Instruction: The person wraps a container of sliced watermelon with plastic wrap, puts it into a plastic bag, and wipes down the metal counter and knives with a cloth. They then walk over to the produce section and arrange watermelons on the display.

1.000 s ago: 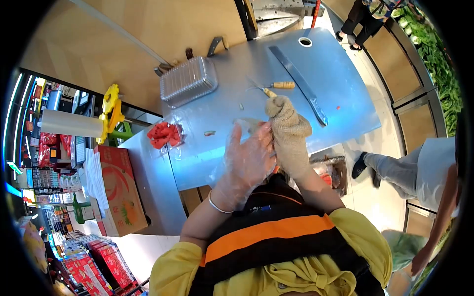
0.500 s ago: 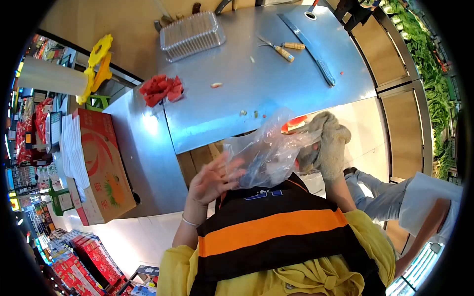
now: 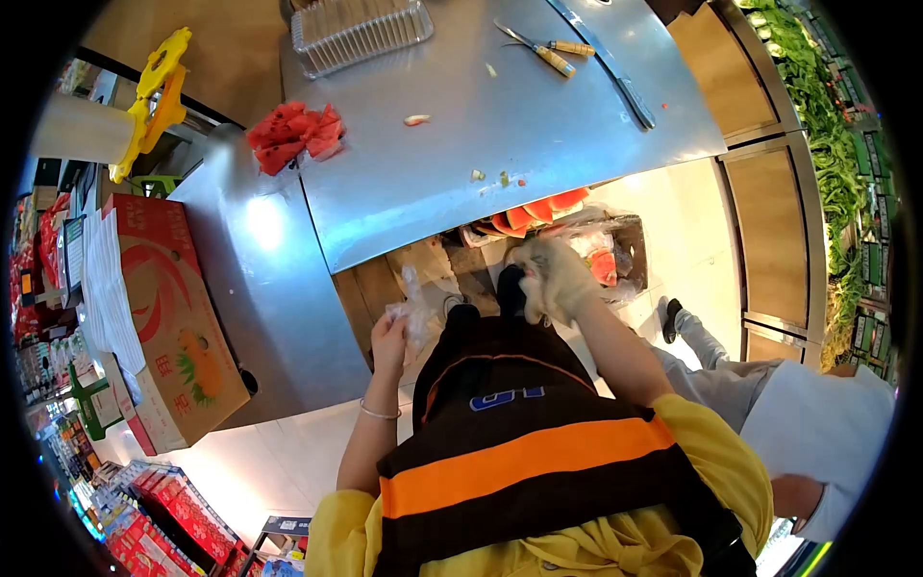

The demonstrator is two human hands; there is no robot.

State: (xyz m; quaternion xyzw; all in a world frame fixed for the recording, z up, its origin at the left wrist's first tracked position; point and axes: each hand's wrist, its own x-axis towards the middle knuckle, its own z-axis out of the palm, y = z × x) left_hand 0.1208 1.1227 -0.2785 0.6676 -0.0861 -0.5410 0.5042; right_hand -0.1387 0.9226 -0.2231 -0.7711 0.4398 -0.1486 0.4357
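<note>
My left hand (image 3: pixel 389 341) is bare, its fingers closed on a clear plastic glove (image 3: pixel 415 306) that hangs crumpled beside it. My right hand (image 3: pixel 556 279) wears a pale cloth glove and is over the floor before the table's edge; its fingers look curled but are smeared, and whether anything is in them cannot be made out. Beside it stands a lined bin (image 3: pixel 630 255) with red melon scraps. Red melon slices (image 3: pixel 538 208) show under the table's front edge.
The metal table (image 3: pixel 404 212) bears red melon pieces (image 3: pixel 293 135), a clear plastic tray (image 3: pixel 361 37), two wooden-handled tools (image 3: pixel 550 60) and a long knife (image 3: pixel 615 82). A fruit carton (image 3: pixel 173 327) stands left. Another person (image 3: pixel 817 423) is at the right.
The clear plastic glove has come off my left hand and now hangs from its fingers. My right hand has moved left and down from the table. The view has tilted down toward the floor.
</note>
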